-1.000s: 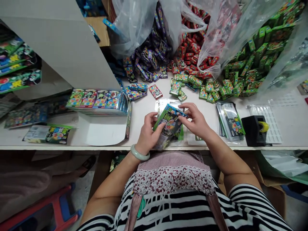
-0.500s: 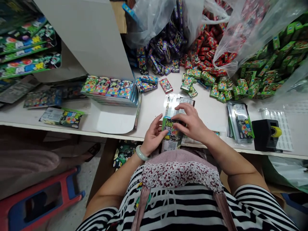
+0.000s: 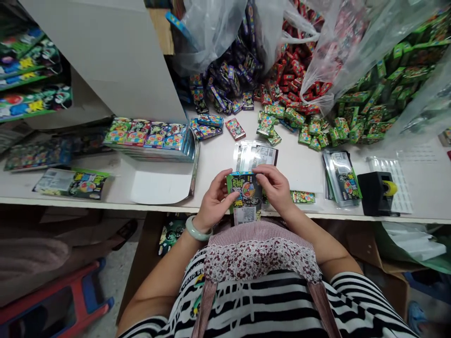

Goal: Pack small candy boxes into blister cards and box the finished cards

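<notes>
A green and black printed packet [image 3: 246, 195] stands tilted at the table's front edge, held between both hands. My left hand [image 3: 216, 199] is closed round its left side, thumb lying across the printed front. At the packet's upper right corner, my right hand [image 3: 273, 185] pinches the top edge with thumb and forefinger. Just beyond the packet lie clear plastic sleeves with printed cards [image 3: 255, 155]. A single red small box [image 3: 235, 128] rests farther back, beside several green small boxes [image 3: 267, 126].
Piles of purple [image 3: 229, 80], red [image 3: 292, 70] and green small boxes [image 3: 366, 108] spill from plastic bags at the back. An open carton [image 3: 162, 183] holding stacked packs stands left. A tape dispenser [image 3: 377, 192] and sleeved cards [image 3: 341, 178] are at right. A stool [image 3: 63, 300] stands below left.
My right hand has moved from over the packet's front to its upper right corner, uncovering more of the print. The camera view has shifted slightly.
</notes>
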Available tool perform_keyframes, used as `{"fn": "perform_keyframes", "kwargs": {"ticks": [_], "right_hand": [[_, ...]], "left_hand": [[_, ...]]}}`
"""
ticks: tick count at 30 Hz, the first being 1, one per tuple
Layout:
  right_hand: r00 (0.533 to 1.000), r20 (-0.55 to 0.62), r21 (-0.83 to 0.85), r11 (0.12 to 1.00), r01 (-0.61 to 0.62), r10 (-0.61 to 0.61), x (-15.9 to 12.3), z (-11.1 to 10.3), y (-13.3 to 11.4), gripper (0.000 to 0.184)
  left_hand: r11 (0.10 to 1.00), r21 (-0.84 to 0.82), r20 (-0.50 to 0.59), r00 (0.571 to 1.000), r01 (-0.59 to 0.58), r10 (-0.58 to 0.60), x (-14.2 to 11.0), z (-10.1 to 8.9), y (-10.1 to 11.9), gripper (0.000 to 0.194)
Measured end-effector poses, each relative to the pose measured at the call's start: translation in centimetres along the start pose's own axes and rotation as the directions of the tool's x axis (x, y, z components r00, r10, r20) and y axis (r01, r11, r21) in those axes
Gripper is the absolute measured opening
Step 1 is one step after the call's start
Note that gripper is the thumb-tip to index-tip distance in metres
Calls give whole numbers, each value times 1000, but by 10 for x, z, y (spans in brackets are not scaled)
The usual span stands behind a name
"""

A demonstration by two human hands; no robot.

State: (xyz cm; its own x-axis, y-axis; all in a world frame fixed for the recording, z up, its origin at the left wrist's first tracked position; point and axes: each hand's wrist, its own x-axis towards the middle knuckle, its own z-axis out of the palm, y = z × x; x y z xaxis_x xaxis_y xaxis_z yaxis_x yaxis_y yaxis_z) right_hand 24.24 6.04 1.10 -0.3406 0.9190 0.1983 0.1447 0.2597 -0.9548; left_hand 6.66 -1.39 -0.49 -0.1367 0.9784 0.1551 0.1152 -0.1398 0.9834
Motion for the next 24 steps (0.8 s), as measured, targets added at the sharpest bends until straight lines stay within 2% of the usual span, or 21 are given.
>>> {"fn": "perform_keyframes", "kwargs": {"ticks": [3,5,7,9,11,15,17,19,21,24], "right_hand": [[984,169,-50,997,65,-56,7,-5,-6,21],[980,200,-23,999,24,-19,12,-7,-7,18],[978,200,76,994,-78,61,18,-9,-7,17],[958,244,175,966,-193,147,22,-12,-8,31],[939,290,204,946,-251,186,25,-16,-9,42],[962,229,174,966,-189,147,20,-18,-11,45],[967,226,122,982,-146,116,15,-16,-10,36],[968,233,67,991,-113,95,11,-14,-8,23],[970,230,31,996,-83,73,9,-13,-7,17],[969,248,-22,1000,5,0,12,-14,-7,14]], "left_hand": [[999,41,-195,980,-31,38,6,-5,3,14],[999,19,-258,965,-42,45,12,-7,6,15],[999,-34,-257,966,-33,23,17,-9,9,12],[998,-55,-239,971,-8,-5,20,-10,13,25],[999,-47,-218,976,18,-28,20,-12,15,32],[998,-62,-246,969,6,-21,17,-14,16,32],[996,-85,-276,961,-30,5,16,-14,15,32],[994,-94,-285,958,-61,32,15,-14,14,22],[995,-75,-256,966,-61,40,13,-14,12,18],[999,-28,-195,980,-43,37,10,-14,8,24]]}}
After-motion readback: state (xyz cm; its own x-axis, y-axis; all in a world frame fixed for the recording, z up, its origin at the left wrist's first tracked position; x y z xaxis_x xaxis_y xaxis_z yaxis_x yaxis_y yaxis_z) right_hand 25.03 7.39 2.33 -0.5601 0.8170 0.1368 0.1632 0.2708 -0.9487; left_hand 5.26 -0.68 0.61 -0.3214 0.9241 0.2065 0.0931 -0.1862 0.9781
